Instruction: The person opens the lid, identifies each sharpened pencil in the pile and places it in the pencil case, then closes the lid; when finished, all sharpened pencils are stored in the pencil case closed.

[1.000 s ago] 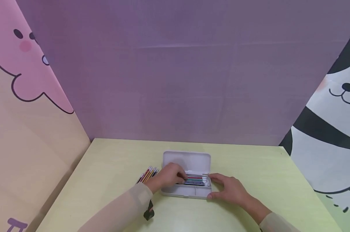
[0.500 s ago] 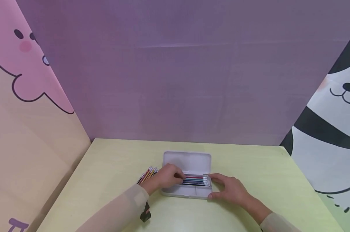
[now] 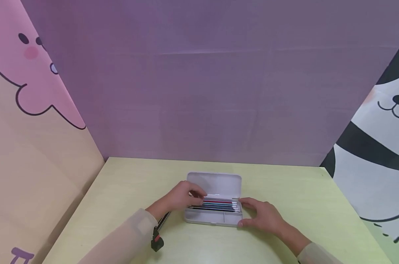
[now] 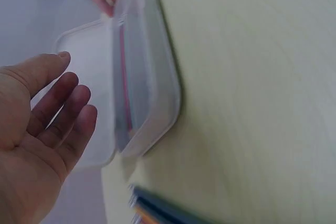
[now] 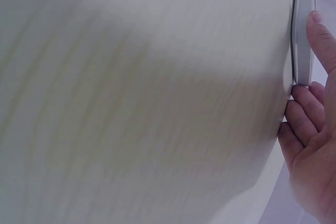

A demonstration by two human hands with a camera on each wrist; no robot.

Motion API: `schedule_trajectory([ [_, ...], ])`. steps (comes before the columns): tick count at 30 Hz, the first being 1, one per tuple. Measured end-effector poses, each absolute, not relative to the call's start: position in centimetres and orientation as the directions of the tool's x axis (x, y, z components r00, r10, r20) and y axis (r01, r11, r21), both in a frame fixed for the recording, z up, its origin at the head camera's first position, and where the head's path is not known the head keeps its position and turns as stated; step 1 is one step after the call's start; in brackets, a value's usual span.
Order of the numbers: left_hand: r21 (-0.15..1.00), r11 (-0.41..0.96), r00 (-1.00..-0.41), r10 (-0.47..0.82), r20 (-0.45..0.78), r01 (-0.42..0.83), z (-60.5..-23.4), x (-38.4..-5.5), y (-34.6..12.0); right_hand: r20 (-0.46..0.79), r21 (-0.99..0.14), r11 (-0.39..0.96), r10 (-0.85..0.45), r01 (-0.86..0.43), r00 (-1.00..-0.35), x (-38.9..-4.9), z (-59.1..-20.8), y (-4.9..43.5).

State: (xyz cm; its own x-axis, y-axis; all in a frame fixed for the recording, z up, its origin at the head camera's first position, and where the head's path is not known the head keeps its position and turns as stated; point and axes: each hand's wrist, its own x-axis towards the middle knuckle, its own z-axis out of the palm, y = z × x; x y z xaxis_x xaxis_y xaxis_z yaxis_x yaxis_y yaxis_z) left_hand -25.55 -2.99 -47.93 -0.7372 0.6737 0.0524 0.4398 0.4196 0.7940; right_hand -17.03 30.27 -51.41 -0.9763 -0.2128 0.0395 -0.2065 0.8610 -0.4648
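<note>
A white pencil case (image 3: pixel 199 219) lies with its lid (image 3: pixel 224 185) folded back, away from the person. Several pencils (image 3: pixel 219 206), red, blue and dark, lie side by side in its long rear compartment. Over the case's left end is my left hand (image 3: pixel 182 196), its fingers loosely bent and holding nothing; the left wrist view shows the bare palm beside the case. My right hand (image 3: pixel 262 216) holds the case's right end, thumb at the front corner and fingers at the back one.
More pencils (image 4: pixel 157 211) lie on the table just left of the case, mostly hidden by the left arm in the head view. A divider (image 3: pixel 224 218) splits the case's front compartment. A purple backdrop (image 3: pixel 212 91) rises behind the pale yellow table (image 3: pixel 285 183).
My left hand has drawn back leftward from the pencils in the case and its fingers have loosened, so more of their length shows. The right hand has stayed at the case's end.
</note>
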Motion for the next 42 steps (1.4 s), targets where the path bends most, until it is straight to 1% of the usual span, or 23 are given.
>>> schedule_trajectory([
  [3, 0.810, 0.413, -0.755, 0.653, 0.054, 0.416, -46.9, -25.4, -4.8, 0.036, -0.463, 0.864, -0.207, -0.200, -0.978, -17.0, -51.4, 30.2],
  [6, 0.817, 0.428, -0.788, 0.614, 0.051, 0.387, -46.4, -25.4, -7.2, 0.034, -0.463, 0.864, -0.203, -0.196, -0.979, -17.0, -51.4, 30.2],
  [10, 0.818, 0.469, -0.840, 0.542, 0.031, 0.333, -46.8, -25.7, -10.8, 0.039, -0.460, 0.864, -0.210, -0.204, -0.977, -17.0, -51.4, 30.1],
  [13, 0.821, 0.485, -0.859, 0.511, 0.014, 0.301, -47.6, -25.7, -13.4, 0.043, -0.459, 0.864, -0.211, -0.207, -0.977, -17.0, -51.3, 30.1],
  [18, 0.840, 0.462, -0.851, 0.525, -0.001, 0.284, -49.2, -25.5, -17.0, 0.047, -0.448, 0.868, -0.216, -0.214, -0.975, -17.1, -51.3, 30.3],
  [23, 0.869, 0.433, -0.829, 0.557, -0.051, 0.238, -50.4, -25.0, -18.5, 0.049, -0.451, 0.868, -0.210, -0.209, -0.976, -17.2, -51.5, 30.4],
  [28, 0.871, 0.423, -0.813, 0.580, -0.048, 0.251, -51.0, -24.7, -18.9, 0.051, -0.462, 0.861, -0.215, -0.213, -0.975, -17.2, -51.6, 30.4],
  [35, 0.811, 0.469, -0.800, 0.601, -0.001, 0.351, -51.4, -24.8, -18.6, 0.055, -0.458, 0.862, -0.218, -0.219, -0.974, -17.1, -51.5, 30.2],
  [42, 0.794, 0.498, -0.804, 0.594, -0.020, 0.349, -51.2, -24.8, -18.2, 0.052, -0.460, 0.859, -0.228, -0.225, -0.972, -17.0, -51.3, 30.3],
])
